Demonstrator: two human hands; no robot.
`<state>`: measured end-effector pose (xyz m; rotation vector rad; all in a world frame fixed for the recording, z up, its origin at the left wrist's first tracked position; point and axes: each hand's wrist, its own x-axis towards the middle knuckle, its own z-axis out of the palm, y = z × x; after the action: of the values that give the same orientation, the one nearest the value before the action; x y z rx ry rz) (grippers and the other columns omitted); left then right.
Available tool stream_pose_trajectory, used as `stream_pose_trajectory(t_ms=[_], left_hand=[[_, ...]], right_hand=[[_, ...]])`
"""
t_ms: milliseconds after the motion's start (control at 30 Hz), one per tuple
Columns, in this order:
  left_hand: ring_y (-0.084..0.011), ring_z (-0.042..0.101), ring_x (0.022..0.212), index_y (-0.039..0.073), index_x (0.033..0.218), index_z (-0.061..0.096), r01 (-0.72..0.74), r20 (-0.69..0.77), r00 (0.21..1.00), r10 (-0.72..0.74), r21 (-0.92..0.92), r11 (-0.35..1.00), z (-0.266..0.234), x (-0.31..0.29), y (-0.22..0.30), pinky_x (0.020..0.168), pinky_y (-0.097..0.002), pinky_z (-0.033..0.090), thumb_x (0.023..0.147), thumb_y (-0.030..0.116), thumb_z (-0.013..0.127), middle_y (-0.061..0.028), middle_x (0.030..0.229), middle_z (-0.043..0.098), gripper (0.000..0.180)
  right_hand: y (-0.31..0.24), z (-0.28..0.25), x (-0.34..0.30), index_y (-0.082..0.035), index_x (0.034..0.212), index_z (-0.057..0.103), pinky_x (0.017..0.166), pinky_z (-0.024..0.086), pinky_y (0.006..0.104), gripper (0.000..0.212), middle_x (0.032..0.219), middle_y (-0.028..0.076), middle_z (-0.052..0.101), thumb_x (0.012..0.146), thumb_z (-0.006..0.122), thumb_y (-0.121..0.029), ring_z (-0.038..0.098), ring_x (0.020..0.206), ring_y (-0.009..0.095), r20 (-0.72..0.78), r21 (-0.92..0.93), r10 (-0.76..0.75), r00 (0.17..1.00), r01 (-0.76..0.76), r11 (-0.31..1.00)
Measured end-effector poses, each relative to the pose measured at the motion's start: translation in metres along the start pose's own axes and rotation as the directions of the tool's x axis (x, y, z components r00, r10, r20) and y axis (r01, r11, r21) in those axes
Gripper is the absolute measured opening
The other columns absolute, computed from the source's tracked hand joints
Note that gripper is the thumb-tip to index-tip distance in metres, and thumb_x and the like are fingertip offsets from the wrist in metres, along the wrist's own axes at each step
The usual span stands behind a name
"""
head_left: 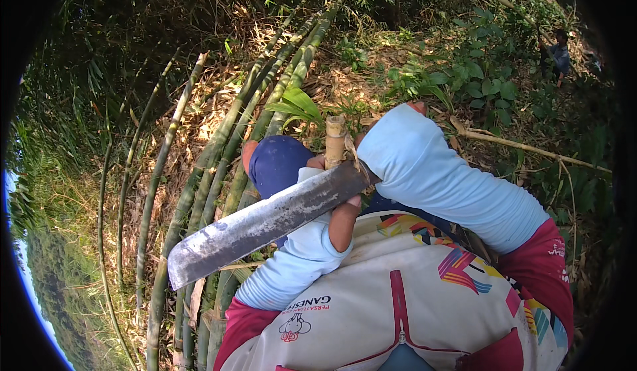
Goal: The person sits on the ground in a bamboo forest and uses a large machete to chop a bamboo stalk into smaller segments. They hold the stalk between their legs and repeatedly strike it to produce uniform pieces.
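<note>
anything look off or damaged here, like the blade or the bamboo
The big blade is dull, stained and blotchy along its flat. The short bamboo handle ends in a rough, frayed cut. The long bamboo poles lie felled across dry leaf litter, roughly side by side. Nothing else stands out.

The blade (265,222) is dull grey with pale scuffed patches and darker stains, on a tan wooden handle (335,142). The sleeves (438,179) are light blue with red cuffs, and the shirt (391,298) is white with red seams and multicoloured zigzag stripes. The bamboo poles (219,152) are green, mottled yellow-brown, over straw-coloured dry leaves (192,125).
</note>
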<state>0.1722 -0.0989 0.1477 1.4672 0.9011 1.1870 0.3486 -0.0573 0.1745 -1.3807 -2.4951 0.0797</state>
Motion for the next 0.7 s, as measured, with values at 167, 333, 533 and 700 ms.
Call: stream_pose_trajectory(t_ms=[167,333,533,700], left_hand=[[-0.0137,0.051,0.087,-0.001,0.116,0.043,-0.028,0.011,1.000,0.028,0.061,0.998,-0.001,-0.003,-0.005,0.079,-0.0287,0.042,0.087,0.027,0.066,-0.0071,0.096,0.054,0.046],[-0.0123,0.052,0.085,0.000,0.113,0.043,-0.030,-0.067,0.997,0.039,0.140,0.990,0.004,0.001,-0.011,0.076,-0.0287,0.043,0.087,0.029,0.069,-0.0061,0.091,0.055,0.047],[-0.0107,0.052,0.081,0.002,0.107,0.047,-0.016,-0.114,0.993,0.027,0.090,0.996,0.001,0.004,-0.016,0.074,-0.0269,0.042,0.086,0.022,0.072,-0.0037,0.087,0.056,0.038],[-0.0102,0.050,0.078,0.002,0.104,0.054,-0.016,-0.220,0.974,0.046,0.137,0.990,0.002,0.007,-0.016,0.072,-0.0266,0.041,0.086,0.019,0.071,-0.0018,0.086,0.057,0.030]], right_hand=[[-0.004,-0.014,0.012,-0.008,0.076,0.071,0.064,0.052,0.0421,0.017,0.078,0.014,0.068,0.070,0.065,-0.022,0.068,0.075,0.032,0.290,0.030,0.040,0.956,-0.051,0.998],[-0.008,-0.023,0.027,-0.008,0.085,0.072,0.070,0.054,0.0419,0.017,0.087,0.015,0.069,0.072,0.066,-0.015,0.068,0.084,0.033,0.457,0.014,0.087,0.885,-0.106,0.994],[0.003,-0.007,0.026,-0.009,0.071,0.071,0.059,0.050,0.0432,0.012,0.072,0.015,0.066,0.062,0.069,-0.017,0.066,0.070,0.034,0.266,0.053,0.087,0.960,-0.104,0.993],[0.000,-0.010,0.037,-0.009,0.076,0.071,0.058,0.049,0.0406,0.012,0.076,0.014,0.067,0.067,0.068,-0.016,0.067,0.074,0.032,0.331,-0.019,0.153,0.931,-0.155,0.988]])
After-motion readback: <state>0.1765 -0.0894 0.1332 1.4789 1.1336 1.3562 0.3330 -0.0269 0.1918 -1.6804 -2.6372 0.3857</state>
